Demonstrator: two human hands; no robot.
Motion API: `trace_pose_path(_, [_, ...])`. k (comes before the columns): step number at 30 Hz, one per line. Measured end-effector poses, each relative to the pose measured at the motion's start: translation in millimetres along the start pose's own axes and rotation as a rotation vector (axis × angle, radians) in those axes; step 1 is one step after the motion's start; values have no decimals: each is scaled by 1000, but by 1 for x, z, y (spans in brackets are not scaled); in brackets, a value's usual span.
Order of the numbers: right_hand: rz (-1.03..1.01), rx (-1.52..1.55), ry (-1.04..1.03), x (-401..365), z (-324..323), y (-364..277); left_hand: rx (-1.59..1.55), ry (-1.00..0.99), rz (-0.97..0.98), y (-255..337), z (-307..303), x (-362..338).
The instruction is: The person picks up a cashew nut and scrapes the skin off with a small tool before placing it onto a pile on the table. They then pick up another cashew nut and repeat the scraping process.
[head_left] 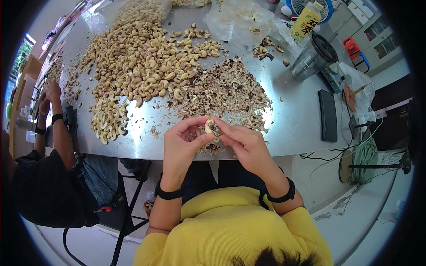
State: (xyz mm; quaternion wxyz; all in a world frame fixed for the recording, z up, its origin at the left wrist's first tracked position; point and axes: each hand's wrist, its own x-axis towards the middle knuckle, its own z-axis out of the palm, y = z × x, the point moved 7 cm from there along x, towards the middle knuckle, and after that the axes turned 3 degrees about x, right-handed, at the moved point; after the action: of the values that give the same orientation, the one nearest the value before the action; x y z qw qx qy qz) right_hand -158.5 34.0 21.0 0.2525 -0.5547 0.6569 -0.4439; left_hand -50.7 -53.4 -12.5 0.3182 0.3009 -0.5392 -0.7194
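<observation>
Near the table's front edge, my left hand (188, 138) pinches a pale cashew (209, 126) between thumb and fingers. My right hand (242, 141) meets it from the other side, its thumb and index finger closed at the nut's darker side; whether a tool is between them cannot be made out. Just beyond both hands lies a heap of brown peel scraps (226, 91). A large pile of cashews (142, 62) spreads to the back left, and a smaller group of paler cashews (108, 120) lies left of my left hand.
A dark lidded cup (310, 56), a yellow-labelled bottle (306, 21) and a black phone (327, 116) are on the right. Plastic bags (239, 20) lie at the back. At the left, another person's hands (49, 96) work over the metal table (146, 144).
</observation>
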Motion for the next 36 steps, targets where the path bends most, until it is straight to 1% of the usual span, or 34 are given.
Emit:
trace_pose_path(2, [-81,-26,57,-1,0,1,8,4,-5,-1,0,0])
trace_pose_path(11, [-126,-253,157,-6,2,-3,26,22,4,-2,0,0])
trace_pose_path(17, [-198,-387,224,-7,3,-7,30,31,-3,-3,-1,0])
trace_pose_path(36, [-340,-724,333,-9,5,-23,-10,39,-28,-2,0,1])
